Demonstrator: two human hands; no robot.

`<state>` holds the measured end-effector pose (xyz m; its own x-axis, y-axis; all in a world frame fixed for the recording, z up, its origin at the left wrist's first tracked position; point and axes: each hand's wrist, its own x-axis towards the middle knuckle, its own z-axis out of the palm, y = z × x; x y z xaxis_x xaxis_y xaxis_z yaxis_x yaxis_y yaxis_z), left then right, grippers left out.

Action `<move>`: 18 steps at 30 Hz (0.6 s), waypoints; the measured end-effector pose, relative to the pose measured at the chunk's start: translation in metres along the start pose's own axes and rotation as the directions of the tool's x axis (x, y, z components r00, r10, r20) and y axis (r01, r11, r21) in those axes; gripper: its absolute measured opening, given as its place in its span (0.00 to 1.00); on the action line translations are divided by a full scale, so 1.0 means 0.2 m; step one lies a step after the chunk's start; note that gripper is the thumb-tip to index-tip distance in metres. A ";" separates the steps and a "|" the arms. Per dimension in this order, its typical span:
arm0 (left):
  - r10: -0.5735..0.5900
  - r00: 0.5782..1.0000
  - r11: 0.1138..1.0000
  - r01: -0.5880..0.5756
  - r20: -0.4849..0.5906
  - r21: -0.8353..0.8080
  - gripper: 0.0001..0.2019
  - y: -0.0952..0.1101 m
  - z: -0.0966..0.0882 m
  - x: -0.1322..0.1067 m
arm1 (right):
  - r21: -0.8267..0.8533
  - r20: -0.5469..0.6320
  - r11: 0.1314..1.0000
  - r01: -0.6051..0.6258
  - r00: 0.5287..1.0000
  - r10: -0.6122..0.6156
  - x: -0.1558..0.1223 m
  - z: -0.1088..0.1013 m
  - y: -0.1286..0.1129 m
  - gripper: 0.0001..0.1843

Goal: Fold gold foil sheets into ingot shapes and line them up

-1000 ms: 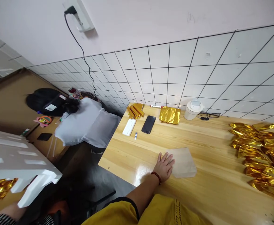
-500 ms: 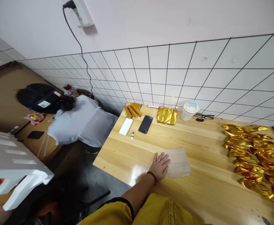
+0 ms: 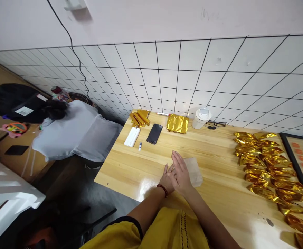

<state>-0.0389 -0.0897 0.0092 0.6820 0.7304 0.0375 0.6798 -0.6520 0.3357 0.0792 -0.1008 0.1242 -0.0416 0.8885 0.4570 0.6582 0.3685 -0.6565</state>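
Observation:
A pale, translucent sheet of paper (image 3: 195,169) lies flat on the wooden table (image 3: 218,193) in front of me. My left hand (image 3: 167,179), with a red bead bracelet at the wrist, rests flat at the sheet's left edge, fingers stretched out. My right hand (image 3: 181,173) lies over the left hand and the sheet, fingers straight and pointing away from me. Neither hand holds anything.
At the back of the table lie gold foil bars (image 3: 139,118), a white power bank (image 3: 132,136), a black phone (image 3: 154,133), a gold foil pack (image 3: 177,123), a white cup (image 3: 200,118) and glasses (image 3: 215,123). Several gold foil pieces (image 3: 265,162) spread at right. Another person (image 3: 70,133) bends over at left.
My right hand has come into view and settled over my left hand on the sheet. The view has swung rightward, shifting everything left in the frame.

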 end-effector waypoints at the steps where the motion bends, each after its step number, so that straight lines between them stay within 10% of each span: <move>1: 0.018 1.000 1.000 -0.018 0.006 -0.013 0.29 0.00 0.00 0.00 | -0.096 0.112 0.995 -0.041 0.992 0.051 -0.05 0.05 0.08 0.36; 5: 0.109 0.994 0.993 -0.108 0.023 -0.056 0.30 -0.02 -0.01 0.00 | -0.380 0.402 0.925 -0.023 0.896 0.187 -0.31 0.17 0.43 0.38; 10: 0.105 0.994 0.994 -0.105 -0.009 -0.043 0.24 -0.02 -0.01 -0.02 | -0.622 0.297 0.773 -0.127 0.875 0.383 -0.41 0.00 0.74 0.36; 14: 0.102 0.995 0.993 -0.103 -0.008 -0.061 0.24 -0.01 -0.02 -0.01 | -0.695 0.150 0.672 -0.256 0.862 0.484 -0.36 -0.06 0.75 0.39; 18: 0.113 0.993 0.990 -0.111 0.025 -0.081 0.24 -0.02 -0.01 -0.01 | -0.472 0.490 0.875 0.111 0.858 0.155 -0.39 0.06 0.61 0.39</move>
<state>-0.0436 -0.0875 0.0089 0.7612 0.6464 0.0520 0.5756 -0.7104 0.4050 0.1538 -0.1214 0.0006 -0.3020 0.9533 -0.0036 0.9256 0.2923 -0.2405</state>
